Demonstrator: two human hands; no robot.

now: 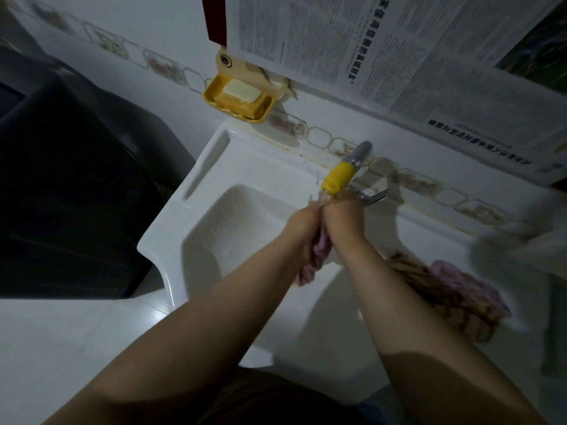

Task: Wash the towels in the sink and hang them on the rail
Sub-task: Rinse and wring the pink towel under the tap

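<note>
Your left hand [302, 223] and right hand [343, 216] were pressed together over the sink [171, 228], just below the yellow-tipped tap [339, 176], and both were clenched on the same pink towel [310, 265]. The fingers of each grip were curled tight round the cloth, so that only a narrow strip of it showed between the two fists, with the twisted tail hanging down toward 6 o'clock over the basin. A little of the towel poked out above your knuckles at 12 o'clock, right under the spout, but it was blurred there and you could not tell how much of it was wet. Your fingertips were hidden on the far side of the cloth. At 3 o'clock from your hands, on the ledge beside the basin, lay a brown patterned towel [445, 296] with a second pink towel [466, 283] just beside it, touching; your right forearm cut off their near edge. A pale blurred shape at the right edge was too smeared to name. At 10 o'clock from your hands, a yellow soap dish [211, 96] with a bar of soap [241, 91] hung on the tiled wall.
</note>
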